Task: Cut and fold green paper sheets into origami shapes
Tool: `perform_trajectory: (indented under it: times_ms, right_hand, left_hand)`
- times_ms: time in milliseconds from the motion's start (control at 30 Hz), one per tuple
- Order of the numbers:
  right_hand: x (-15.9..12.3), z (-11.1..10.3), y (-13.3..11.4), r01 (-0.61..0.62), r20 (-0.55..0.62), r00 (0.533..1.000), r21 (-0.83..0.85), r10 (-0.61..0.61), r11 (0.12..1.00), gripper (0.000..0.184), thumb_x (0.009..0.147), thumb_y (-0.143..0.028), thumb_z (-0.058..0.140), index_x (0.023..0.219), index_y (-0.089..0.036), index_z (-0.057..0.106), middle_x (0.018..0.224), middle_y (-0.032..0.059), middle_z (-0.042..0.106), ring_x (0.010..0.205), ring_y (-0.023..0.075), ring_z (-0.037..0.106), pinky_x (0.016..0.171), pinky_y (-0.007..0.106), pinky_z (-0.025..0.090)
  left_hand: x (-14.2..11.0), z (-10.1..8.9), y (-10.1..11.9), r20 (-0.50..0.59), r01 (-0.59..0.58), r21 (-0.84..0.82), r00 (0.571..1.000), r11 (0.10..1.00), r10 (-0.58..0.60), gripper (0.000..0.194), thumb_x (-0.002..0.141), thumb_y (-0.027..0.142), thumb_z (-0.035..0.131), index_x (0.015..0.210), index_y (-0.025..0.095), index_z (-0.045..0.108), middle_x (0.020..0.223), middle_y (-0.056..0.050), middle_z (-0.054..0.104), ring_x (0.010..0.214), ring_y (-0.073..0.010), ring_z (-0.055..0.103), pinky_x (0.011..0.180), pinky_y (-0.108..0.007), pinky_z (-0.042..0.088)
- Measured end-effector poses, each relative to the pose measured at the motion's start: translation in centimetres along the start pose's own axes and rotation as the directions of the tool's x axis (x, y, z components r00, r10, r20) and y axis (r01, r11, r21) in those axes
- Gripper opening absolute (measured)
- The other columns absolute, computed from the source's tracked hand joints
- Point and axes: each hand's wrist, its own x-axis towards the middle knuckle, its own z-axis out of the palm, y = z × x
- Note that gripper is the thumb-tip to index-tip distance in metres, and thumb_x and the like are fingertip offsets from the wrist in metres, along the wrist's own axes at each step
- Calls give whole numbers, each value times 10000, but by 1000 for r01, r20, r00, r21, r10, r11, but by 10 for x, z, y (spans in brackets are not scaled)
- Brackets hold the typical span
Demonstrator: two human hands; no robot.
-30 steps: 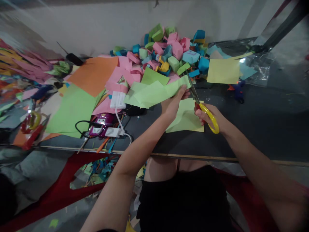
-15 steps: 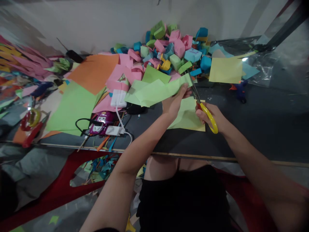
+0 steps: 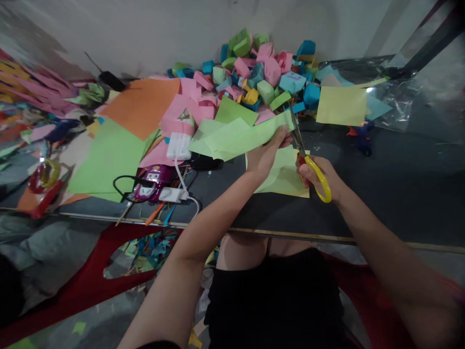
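My left hand (image 3: 271,152) grips a long piece of light green paper (image 3: 241,138) near its right end, lifted above the dark table. My right hand (image 3: 316,175) is closed round a pair of scissors (image 3: 321,180) with yellow and red handles. The scissor blades point up and away, right at the paper's right end; whether they are biting into it I cannot tell. Below my hands, a pale green sheet (image 3: 279,174) lies on the table, partly covered by my left hand. A darker green piece of paper (image 3: 235,110) lies behind the held one.
Behind is a heap of folded paper pieces (image 3: 269,72) in several colours. A purple power strip (image 3: 156,180) with cables, orange paper (image 3: 145,104) and green sheets (image 3: 105,160) lie to the left. Yellow paper (image 3: 341,106) and a dark blue tool (image 3: 362,138) are at the right.
Both hands, the green paper and the scissors sit slightly further right in the view. My grip on the paper and on the scissors is unchanged.
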Motion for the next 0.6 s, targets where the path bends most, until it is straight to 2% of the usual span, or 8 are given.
perform_trajectory:
  times_ms: [100, 200, 400, 600]
  right_hand:
    - [-3, 0, -6, -34, -11, 999, -3, 34, 999, 822, 635, -1048, 479, 700, -229, 493, 582, -13, 477, 478, 133, 502, 445, 292, 413]
    - [-3, -1, -8, 2, -31, 1000, -44, -3, 999, 810, 648, -1041, 479, 672, -231, 482, 567, -9, 466, 501, 132, 488, 464, 290, 377]
    - [1, -2, -4, 19, -58, 998, -130, -26, 991, 830, 627, -1066, 435, 631, -237, 476, 545, -6, 436, 519, 126, 424, 482, 295, 305]
    - [-4, 2, -4, -1, -89, 996, -73, -6, 997, 800, 650, -1045, 469, 645, -246, 452, 544, -9, 446, 513, 129, 454, 476, 292, 321]
  left_hand:
    - [-1, 1, 2, 6, -11, -19, 1000, 1000, 11, 169, 943, 321, 739, 881, 164, 732, 871, -29, 759, 954, -217, 790, 955, -398, 670]
    - [-1, 1, 3, 13, 9, -32, 1000, 999, -8, 158, 934, 309, 750, 849, 179, 721, 833, -5, 769, 835, -174, 785, 947, -401, 680]
    - [-2, 0, 3, 21, 4, -2, 1000, 1000, -4, 216, 961, 351, 719, 901, 144, 740, 944, -53, 763, 1102, -276, 762, 1008, -466, 650]
    - [-3, 1, 4, -7, -48, 23, 999, 999, 48, 203, 934, 336, 762, 889, 138, 760, 924, -59, 765, 1028, -275, 779, 939, -415, 667]
